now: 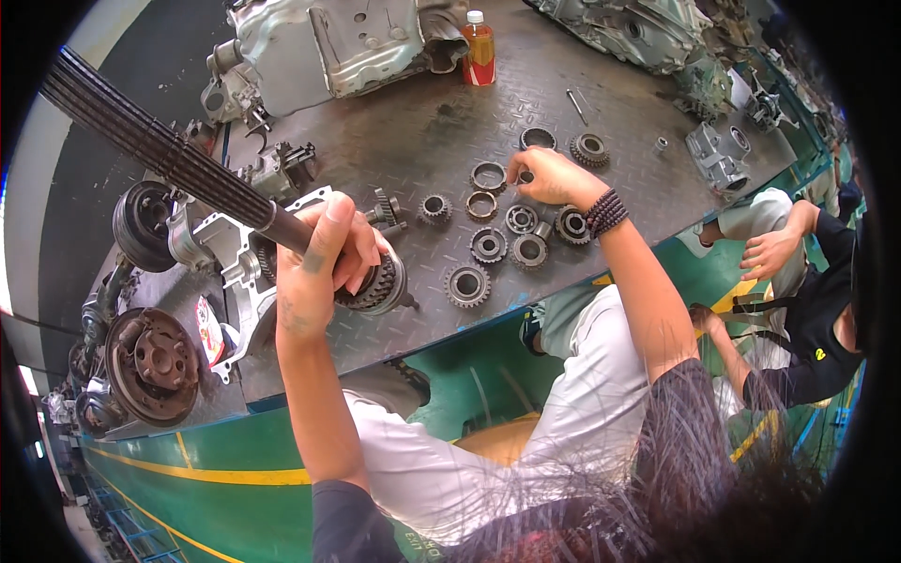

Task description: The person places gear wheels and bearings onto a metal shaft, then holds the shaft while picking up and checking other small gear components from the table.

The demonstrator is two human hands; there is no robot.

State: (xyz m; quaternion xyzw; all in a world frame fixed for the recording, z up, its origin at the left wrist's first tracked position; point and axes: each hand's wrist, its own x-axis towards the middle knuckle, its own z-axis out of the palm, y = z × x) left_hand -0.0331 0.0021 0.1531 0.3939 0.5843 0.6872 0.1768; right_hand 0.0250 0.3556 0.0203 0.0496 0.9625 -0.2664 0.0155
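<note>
My left hand point(324, 253) is wrapped round a long dark splined shaft point(178, 155), which slants up toward the far left. Just beyond that hand is a toothed gear assembly point(377, 284); my fingers hide whether it joins the shaft. My right hand point(554, 178), a beaded bracelet on its wrist, is over the loose parts with its fingers bent together; what they hold, if anything, is mostly hidden. Around it lie a dark ring point(538, 138), a toothed ring point(489, 175), a bronze-coloured ring point(481, 205), a ball bearing point(521, 220) and several gears point(467, 284).
On the metal table point(422, 122) are a large silver housing point(347, 47), a drink bottle point(479, 52), an open casing point(246, 272) and a rusty brake drum point(150, 361). More castings point(718, 155) stand at right. Another person point(798, 310) sits at the right.
</note>
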